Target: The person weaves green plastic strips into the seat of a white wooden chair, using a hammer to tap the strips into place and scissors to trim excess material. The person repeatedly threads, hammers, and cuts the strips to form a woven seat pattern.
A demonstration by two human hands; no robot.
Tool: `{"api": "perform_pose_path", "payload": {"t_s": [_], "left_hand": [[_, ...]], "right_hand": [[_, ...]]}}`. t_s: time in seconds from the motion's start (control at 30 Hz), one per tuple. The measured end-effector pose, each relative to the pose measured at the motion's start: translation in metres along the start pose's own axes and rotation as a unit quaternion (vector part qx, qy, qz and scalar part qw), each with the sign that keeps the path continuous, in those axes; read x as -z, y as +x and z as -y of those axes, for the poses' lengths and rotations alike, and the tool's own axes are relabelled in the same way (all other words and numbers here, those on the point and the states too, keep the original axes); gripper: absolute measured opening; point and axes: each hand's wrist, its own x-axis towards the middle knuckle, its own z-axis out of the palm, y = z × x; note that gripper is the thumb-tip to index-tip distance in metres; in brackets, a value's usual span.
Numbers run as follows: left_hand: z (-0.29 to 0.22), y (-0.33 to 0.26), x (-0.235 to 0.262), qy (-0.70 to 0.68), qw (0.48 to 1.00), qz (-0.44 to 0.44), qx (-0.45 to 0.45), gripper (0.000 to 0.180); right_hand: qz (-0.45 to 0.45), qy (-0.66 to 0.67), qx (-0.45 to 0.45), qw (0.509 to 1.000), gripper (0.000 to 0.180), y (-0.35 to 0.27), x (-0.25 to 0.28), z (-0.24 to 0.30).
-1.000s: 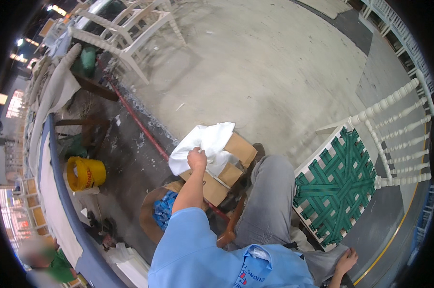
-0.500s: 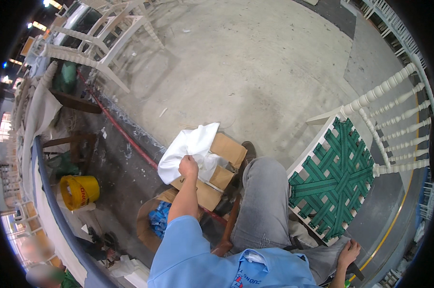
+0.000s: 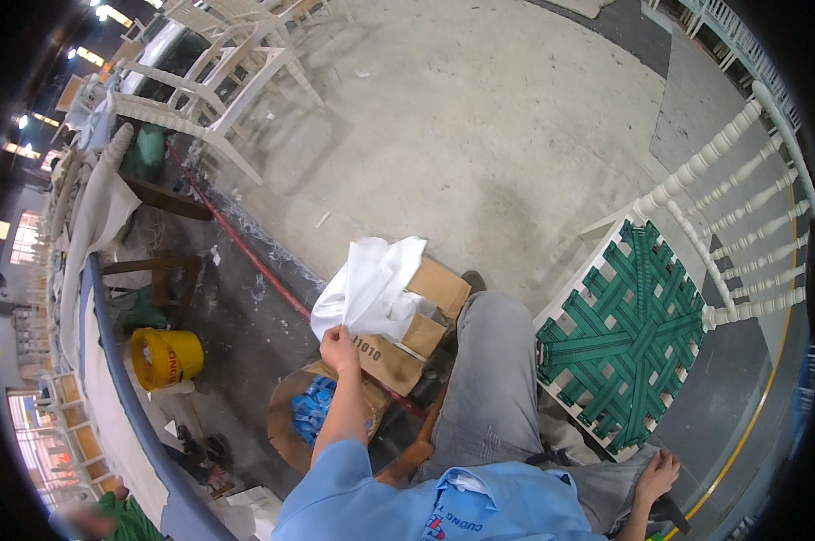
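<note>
- My left hand (image 3: 338,343) is closed in a pinch on the lower corner of a white cloth (image 3: 371,288), which drapes up and away from my fingers.
- The cloth lies over the near-left part of an open cardboard box (image 3: 425,326) standing on the concrete floor (image 3: 480,135), touching the box's flaps.
- My right hand (image 3: 657,475) rests low on my right side, fingers loosely curled against my thigh; I cannot tell whether it holds anything.
- My grey-trousered leg (image 3: 490,379) sits just beside the box's right edge.
- A white chair with a green woven seat (image 3: 628,334) stands to my right, near the leg.
- A round basket of blue items (image 3: 315,413) sits under my left forearm, just left of the box.
- A yellow bucket (image 3: 166,357) stands well apart on the left.
</note>
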Motion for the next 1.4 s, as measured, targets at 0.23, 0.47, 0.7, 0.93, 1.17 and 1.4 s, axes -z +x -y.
{"api": "perform_pose_path", "payload": {"t_s": [0.23,0.47,0.7,0.93,1.17,1.4], "left_hand": [[0.025,-0.016,0.055,-0.228,0.973,0.023,-0.005,0.016],[-0.012,-0.003,0.118,-0.324,0.942,0.021,-0.089,0.020],[-0.117,-0.159,0.100,-0.192,0.884,0.357,-0.231,0.025],[-0.134,-0.231,0.128,-0.294,0.727,0.395,-0.478,0.030],[-0.019,-0.091,0.044,-0.005,0.923,0.315,-0.222,0.073],[-0.020,0.053,-0.046,0.311,0.901,0.261,-0.156,0.144]], "right_hand": [[-0.020,0.016,0.018,1.000,0.026,0.000,-0.005,-0.009],[-0.012,0.040,0.042,0.998,0.031,-0.004,0.004,-0.006],[0.079,0.435,0.457,0.772,0.065,-0.065,0.083,0.197],[0.372,0.448,0.469,0.664,0.035,-0.082,0.075,0.291],[0.249,0.697,-0.023,0.672,0.045,0.047,0.022,0.183],[0.122,0.565,-0.173,0.798,0.051,0.049,0.019,0.027]]}}
